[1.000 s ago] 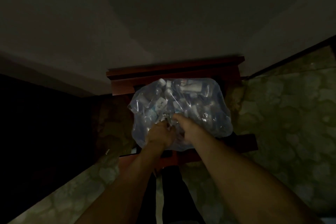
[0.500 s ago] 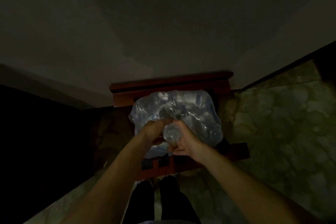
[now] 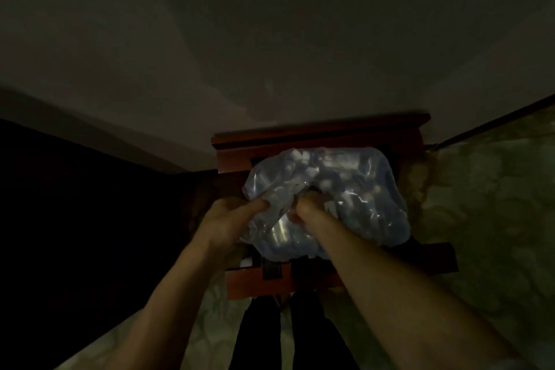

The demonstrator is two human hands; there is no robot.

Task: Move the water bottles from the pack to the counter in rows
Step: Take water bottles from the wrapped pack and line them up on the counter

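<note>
Wooden stand [image 3: 318, 137], reddish, centre; plastic pack [image 3: 354, 195] of water bottles resting on it; left hand [image 3: 231, 216], fingers curled gripping pack's near-left film; right hand [image 3: 303, 210], curled into film at centre

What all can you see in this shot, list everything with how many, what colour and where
Plastic pack: one, clear bluish, on the wooden stand, centre.
Water bottles: several, exact count unclear, clear with white caps, inside the pack.
Wooden stand: one, reddish brown, against the wall.
Floor: pale green mottled, right and lower left.
Wall: grey, above.
Legs: two, in dark trousers, bottom centre.
Hands: left hand and right hand, both gripping the pack's near plastic.
</note>
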